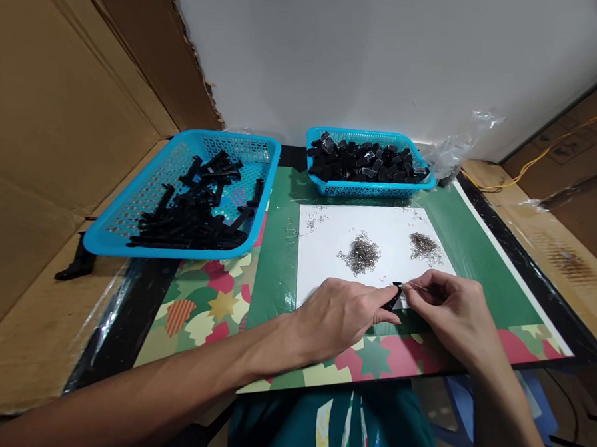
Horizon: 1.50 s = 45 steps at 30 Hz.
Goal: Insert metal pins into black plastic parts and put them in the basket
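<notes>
Black plastic part (393,302), mostly hidden under the left hand (347,314), with only a far end and one narrow stretch showing, over the near edge of the white sheet (324,249). Beside it, a thin pale sliver (420,287), too fine to identify, lost at one end among the fingertips of the right hand (445,302). Left forearm (161,384) cut off by the left edge, right forearm (505,399) by the lower one.

Left hand palm down, fingers pointing right, thumb and forefinger closed around the part. Right hand angled in from lower right, fingers curled, thumb and forefinger pinched on the sliver.

Long axis of the part slanting from near left to far right, crosswise tip at the far end, close to the right fingertips. Just beyond, two heaps of tiny metal pieces (363,254), indistinct individually.
</notes>
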Tool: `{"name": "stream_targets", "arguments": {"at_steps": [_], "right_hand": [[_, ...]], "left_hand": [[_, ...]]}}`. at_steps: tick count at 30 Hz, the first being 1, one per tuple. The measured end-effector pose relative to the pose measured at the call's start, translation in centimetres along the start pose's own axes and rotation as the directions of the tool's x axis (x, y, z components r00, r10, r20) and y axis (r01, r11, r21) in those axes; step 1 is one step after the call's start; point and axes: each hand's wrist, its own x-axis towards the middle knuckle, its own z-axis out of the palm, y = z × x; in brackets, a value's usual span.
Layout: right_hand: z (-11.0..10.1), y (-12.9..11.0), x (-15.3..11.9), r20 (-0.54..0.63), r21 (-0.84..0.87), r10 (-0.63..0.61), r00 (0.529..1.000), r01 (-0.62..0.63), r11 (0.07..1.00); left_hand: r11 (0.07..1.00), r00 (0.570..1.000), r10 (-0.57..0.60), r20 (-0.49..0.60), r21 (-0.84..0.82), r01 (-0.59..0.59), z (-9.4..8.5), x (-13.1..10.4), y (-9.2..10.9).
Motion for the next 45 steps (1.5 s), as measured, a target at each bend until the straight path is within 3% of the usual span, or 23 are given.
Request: {"name": "stream_targets", "arguments": {"at_steps": [15,24,32,39,42,45], "right_hand": [[0.0,-0.6,-0.1,-0.019,-0.101,-0.021,1.0,0.019,0.995],[0.8,-0.1,-0.8,-0.075,-0.16,-0.124,0.989,0.111,0.981],[-0.6,-0.2,-0.6,0.014,-0.069,-0.139,0.99,0.139,0.988],[-1.5,0.1,-0.3,-0.122,-0.028,-0.183,0.976,0.181,0.983],[-1.6,-0.2,0.1,-0.129,-0.043,-0.251,0.959,0.248,0.968],[-1.6,-0.1,0.3,-0.13,-0.069,-0.241,0.962,0.234,0.97]], "left_hand": [[1.0,1.0,0.018,0.002,0.003,-0.018,-0.1,0.1,0.0],[1.0,1.0,0.019,-0.004,-0.012,-0.019,0.1,0.0,-0.1],[1.0,1.0,0.013,0.02,-0.002,-0.013,0.2,-0.1,-0.3],[1.0,1.0,0.03,-0.004,-0.004,-0.03,0.4,-0.2,-0.3],[0.999,0.999,0.032,0.003,0.003,-0.032,0.4,-0.2,-0.4],[0.999,0.999,0.036,0.006,0.015,-0.036,0.3,-0.2,-0.3]]}}
